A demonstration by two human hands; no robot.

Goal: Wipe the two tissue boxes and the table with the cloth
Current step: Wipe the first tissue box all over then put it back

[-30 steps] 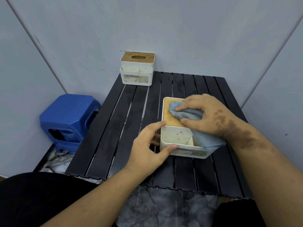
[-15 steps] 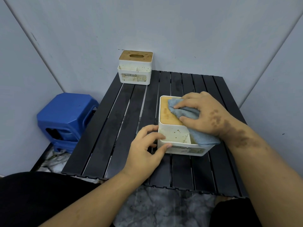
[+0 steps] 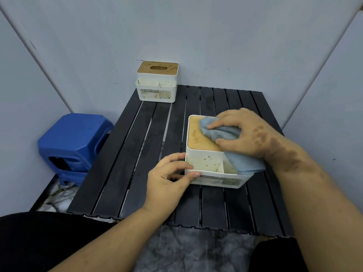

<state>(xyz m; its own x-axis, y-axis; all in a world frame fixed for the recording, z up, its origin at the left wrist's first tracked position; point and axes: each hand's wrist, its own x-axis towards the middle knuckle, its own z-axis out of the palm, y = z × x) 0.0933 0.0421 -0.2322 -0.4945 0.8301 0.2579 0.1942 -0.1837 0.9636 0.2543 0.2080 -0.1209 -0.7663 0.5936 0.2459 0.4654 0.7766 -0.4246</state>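
A white tissue box with a wooden lid [image 3: 200,141] stands in the middle of the black slatted table [image 3: 137,154]. Its front is speckled with brown spots. My right hand [image 3: 249,134] presses a blue-grey cloth [image 3: 222,132] onto the right part of the lid; the cloth's tail hangs over the box's front right corner. My left hand [image 3: 169,183] grips the box's front left corner. A second, equally spotted tissue box [image 3: 157,83] sits at the table's far left corner against the wall.
A blue plastic stool [image 3: 72,142] stands on the floor left of the table. Grey walls close in behind and on both sides. Marble-patterned floor [image 3: 186,250] shows below the table's near edge, between my dark-clad knees.
My right hand with the cloth has slid slightly along the lid. The left hand keeps its hold on the box corner. The view has shifted a little.
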